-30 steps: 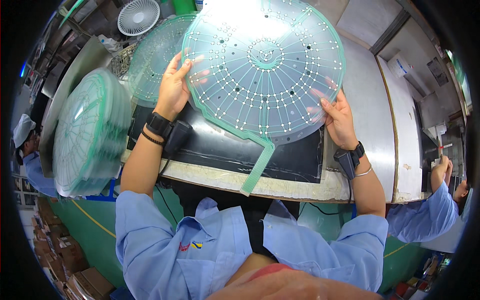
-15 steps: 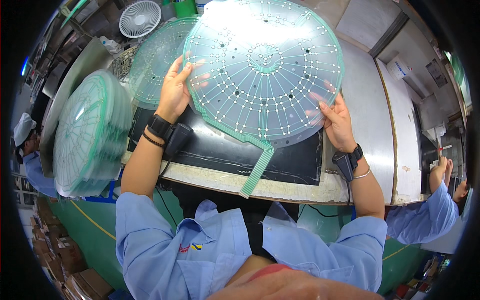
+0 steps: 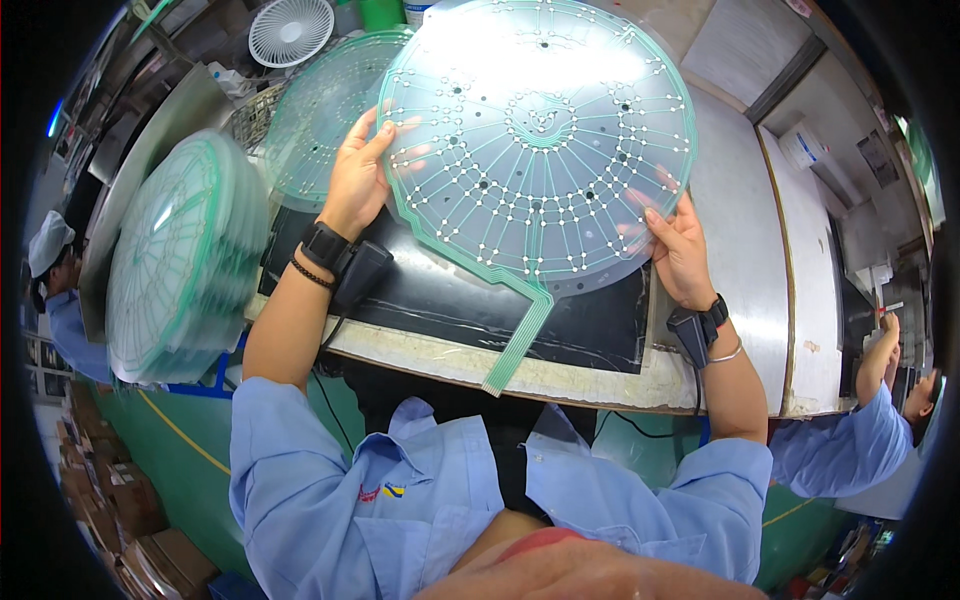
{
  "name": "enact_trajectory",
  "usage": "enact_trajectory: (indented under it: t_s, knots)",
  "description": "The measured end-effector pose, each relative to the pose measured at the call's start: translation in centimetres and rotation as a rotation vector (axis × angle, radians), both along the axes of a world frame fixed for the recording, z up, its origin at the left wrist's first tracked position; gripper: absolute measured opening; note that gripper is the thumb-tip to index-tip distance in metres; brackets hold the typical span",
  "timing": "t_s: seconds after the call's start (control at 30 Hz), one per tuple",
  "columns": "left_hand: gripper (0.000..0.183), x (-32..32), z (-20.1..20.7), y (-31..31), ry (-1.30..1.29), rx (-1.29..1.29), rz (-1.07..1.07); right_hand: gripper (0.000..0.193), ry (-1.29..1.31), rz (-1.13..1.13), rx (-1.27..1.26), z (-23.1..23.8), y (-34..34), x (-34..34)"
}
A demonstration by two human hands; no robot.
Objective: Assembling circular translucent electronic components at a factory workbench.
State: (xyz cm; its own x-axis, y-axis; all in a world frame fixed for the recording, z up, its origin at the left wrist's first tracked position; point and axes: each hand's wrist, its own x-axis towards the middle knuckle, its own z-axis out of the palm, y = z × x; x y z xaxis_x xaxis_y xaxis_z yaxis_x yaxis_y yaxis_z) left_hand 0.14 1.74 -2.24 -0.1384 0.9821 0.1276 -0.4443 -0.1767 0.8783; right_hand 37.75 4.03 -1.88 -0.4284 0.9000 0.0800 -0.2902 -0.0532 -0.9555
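I hold up a large round clear film sheet point(image 3: 540, 140) with green printed traces, white dots and a green ribbon tail hanging toward me. My left hand point(image 3: 355, 175) grips its left edge, fingers over the front. On the lower right edge my right hand point(image 3: 680, 250) pinches the sheet. The sheet is lifted above a black mat point(image 3: 450, 300) on the workbench. Both wrists wear black bands with small black devices.
A thick stack of similar round sheets point(image 3: 175, 260) lies at my left, and another sheet point(image 3: 320, 110) rests behind my left hand. A white fan point(image 3: 290, 30) stands at the back. A metal benchtop point(image 3: 740, 230) extends right. Other workers sit at the far left and right.
The sheet has shifted slightly; both hands keep the same grip on its edges.
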Motion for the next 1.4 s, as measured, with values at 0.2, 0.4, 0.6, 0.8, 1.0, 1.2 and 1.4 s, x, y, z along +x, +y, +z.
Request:
enact_trajectory:
  t_s: [0.2, 0.4, 0.6, 0.8, 1.0, 1.2, 1.4]
  knots:
    - [0.038, 0.0, 0.0, -0.1, 0.011, -0.023, -0.003, 0.054, -0.006, -0.005, 0.008, 0.0, 0.0, 0.0]
    - [0.036, 0.1, 0.0, 0.0, -0.013, -0.004, 0.003, 0.054, -0.013, -0.005, 0.011, 0.0, 0.0, 0.0]
    - [0.036, -0.1, 0.0, -0.1, 0.003, -0.017, -0.008, 0.055, -0.007, -0.005, 0.003, 0.3, -0.2, -0.3]
    - [0.035, 0.2, 0.3, -0.3, 0.024, -0.032, 0.018, 0.056, -0.016, -0.002, 0.004, 0.2, 0.0, -0.2]
    - [0.036, 0.3, -0.1, 0.3, 0.030, -0.108, 0.055, 0.056, -0.015, 0.007, -0.021, 0.5, -0.1, 0.2]
    - [0.033, -0.2, -1.2, 0.3, 0.215, -0.108, -0.004, 0.048, -0.242, -0.419, 0.149, 1.1, 0.9, 1.8]
    - [0.032, -0.7, -1.8, 0.8, 0.181, -0.144, -0.086, 0.014, -0.264, -0.331, 0.726, 8.5, -2.9, -1.5]
